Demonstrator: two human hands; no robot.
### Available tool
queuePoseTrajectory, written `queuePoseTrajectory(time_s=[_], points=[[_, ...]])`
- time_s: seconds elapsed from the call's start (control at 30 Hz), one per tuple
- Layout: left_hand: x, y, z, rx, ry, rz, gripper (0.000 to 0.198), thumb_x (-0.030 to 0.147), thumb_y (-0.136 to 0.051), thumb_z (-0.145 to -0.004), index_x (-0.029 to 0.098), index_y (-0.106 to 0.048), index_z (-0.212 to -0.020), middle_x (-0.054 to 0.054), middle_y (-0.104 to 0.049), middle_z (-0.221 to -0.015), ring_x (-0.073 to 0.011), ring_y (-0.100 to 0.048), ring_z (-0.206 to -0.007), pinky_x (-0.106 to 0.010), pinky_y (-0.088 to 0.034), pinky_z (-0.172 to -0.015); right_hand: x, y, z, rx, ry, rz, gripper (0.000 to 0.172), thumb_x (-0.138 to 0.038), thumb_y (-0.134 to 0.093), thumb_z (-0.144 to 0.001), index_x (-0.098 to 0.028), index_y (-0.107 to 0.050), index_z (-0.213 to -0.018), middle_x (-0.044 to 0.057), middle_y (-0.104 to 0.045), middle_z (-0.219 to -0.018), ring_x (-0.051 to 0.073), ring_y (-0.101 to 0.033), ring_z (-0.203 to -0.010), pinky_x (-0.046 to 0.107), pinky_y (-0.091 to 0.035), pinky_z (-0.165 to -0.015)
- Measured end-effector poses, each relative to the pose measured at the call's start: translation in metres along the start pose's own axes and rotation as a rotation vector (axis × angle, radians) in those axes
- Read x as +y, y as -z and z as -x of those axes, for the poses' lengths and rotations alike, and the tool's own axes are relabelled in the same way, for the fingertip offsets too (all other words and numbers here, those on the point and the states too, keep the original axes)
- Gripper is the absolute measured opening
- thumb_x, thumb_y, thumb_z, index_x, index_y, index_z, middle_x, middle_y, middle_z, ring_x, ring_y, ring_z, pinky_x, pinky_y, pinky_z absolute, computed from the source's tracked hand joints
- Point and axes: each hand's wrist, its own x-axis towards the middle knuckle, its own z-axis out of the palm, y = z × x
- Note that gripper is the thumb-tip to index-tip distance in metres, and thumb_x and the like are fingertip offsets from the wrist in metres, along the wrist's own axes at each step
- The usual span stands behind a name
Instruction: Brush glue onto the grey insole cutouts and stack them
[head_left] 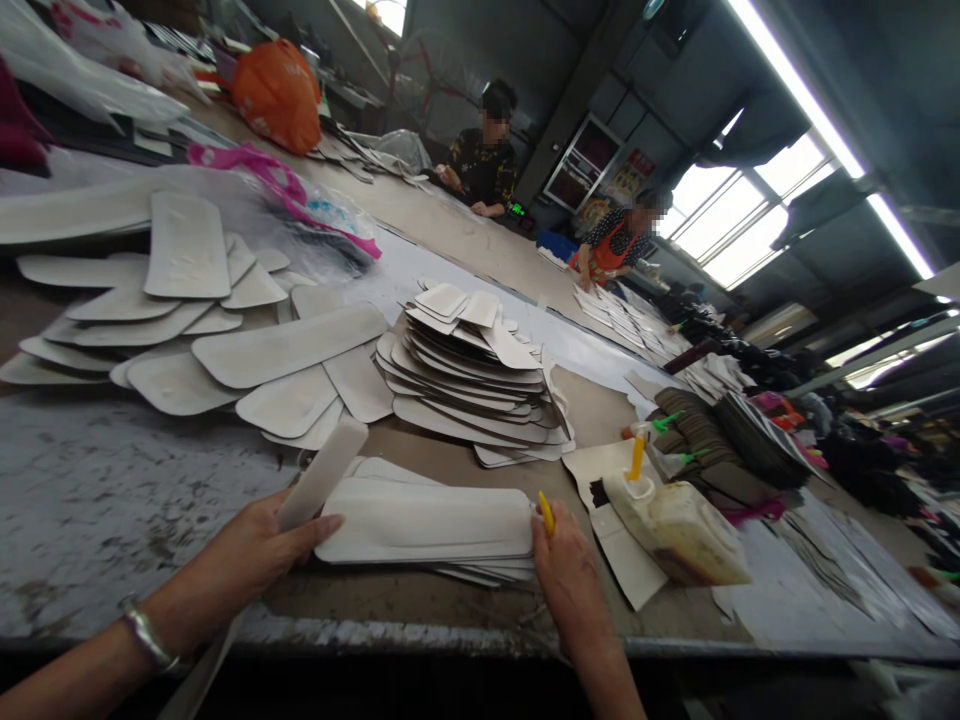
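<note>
Near table edge [450, 632]: your left hand [251, 555] pinching loose white strip [322, 472], right hand [566, 570] closed around yellow brush [547, 511], steadying flat stack [427, 522] for access.

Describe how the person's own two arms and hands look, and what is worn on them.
Both forearms are bare, with no sleeves and no gloves in view. The left hand has a silver metal bangle around its wrist. The right hand shows no ring, watch or band.
</note>
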Motion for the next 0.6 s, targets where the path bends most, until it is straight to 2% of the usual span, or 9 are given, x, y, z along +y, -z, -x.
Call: queuePoseTrajectory(time_s=[0.1, 0.23, 0.33, 0.4, 0.47, 0.6], points=[[0.001, -0.001, 0.0, 0.029, 0.003, 0.0, 0.038, 0.052, -0.063, -0.064, 0.017, -0.057, -0.078, 0.008, -0.045, -0.044, -0.013, -0.04, -0.046, -0.021, -0.029, -0.045, 0.001, 0.001, 0.0, -0.027, 0.009, 0.025, 0.027, -0.015, -0.031, -0.084, -0.019, -0.056, -0.093, 0.008, -0.058, -0.081, 0.021, -0.057, -0.074, 0.032, -0.044, -0.068], [-0.001, 0.0, 0.001, 0.016, -0.017, -0.045, 0.044, 0.053, -0.061, -0.065, 0.016, -0.06, -0.088, 0.007, -0.051, -0.046, -0.0169, -0.049, -0.05, -0.023, -0.033, -0.047, -0.003, 0.001, 0.0, -0.094, -0.029, 0.105, 0.04, -0.011, -0.033, -0.079, -0.014, -0.058, -0.109, 0.011, -0.057, -0.083, 0.022, -0.056, -0.068, 0.032, -0.043, -0.06], [-0.002, 0.0, 0.003, 0.041, -0.087, -0.148, 0.046, 0.054, -0.056, -0.069, 0.016, -0.061, -0.094, 0.0, -0.065, -0.066, -0.0227, -0.059, -0.067, -0.026, -0.042, -0.059, -0.005, 0.004, 0.0, -0.176, -0.054, 0.161, 0.047, -0.009, -0.034, -0.076, -0.015, -0.056, -0.118, 0.011, -0.056, -0.087, 0.022, -0.057, -0.066, 0.031, -0.043, -0.058], [-0.001, -0.002, 0.007, 0.105, -0.154, -0.251, 0.044, 0.053, -0.052, -0.071, 0.018, -0.062, -0.094, -0.003, -0.069, -0.079, -0.0253, -0.062, -0.077, -0.029, -0.044, -0.069, -0.003, 0.005, -0.001, -0.218, -0.029, 0.155, 0.049, -0.009, -0.034, -0.076, -0.016, -0.056, -0.119, 0.011, -0.055, -0.087, 0.022, -0.057, -0.067, 0.031, -0.043, -0.059], [0.0, -0.005, 0.011, 0.175, -0.229, -0.328, 0.04, 0.05, -0.047, -0.072, 0.018, -0.064, -0.09, -0.006, -0.07, -0.083, -0.0266, -0.063, -0.08, -0.032, -0.045, -0.075, 0.001, 0.003, -0.001, -0.245, 0.008, 0.135, 0.049, -0.01, -0.035, -0.076, -0.018, -0.055, -0.119, 0.01, -0.055, -0.087, 0.021, -0.058, -0.068, 0.031, -0.044, -0.059], [-0.001, -0.011, 0.017, 0.253, -0.354, -0.295, 0.037, 0.044, -0.044, -0.073, 0.018, -0.066, -0.087, -0.012, -0.07, -0.096, -0.0269, -0.063, -0.093, -0.037, -0.046, -0.087, 0.01, -0.007, -0.002, -0.155, 0.056, 0.114, 0.042, -0.015, -0.033, -0.079, -0.015, -0.055, -0.115, 0.012, -0.055, -0.086, 0.023, -0.058, -0.074, 0.034, -0.045, -0.065]])
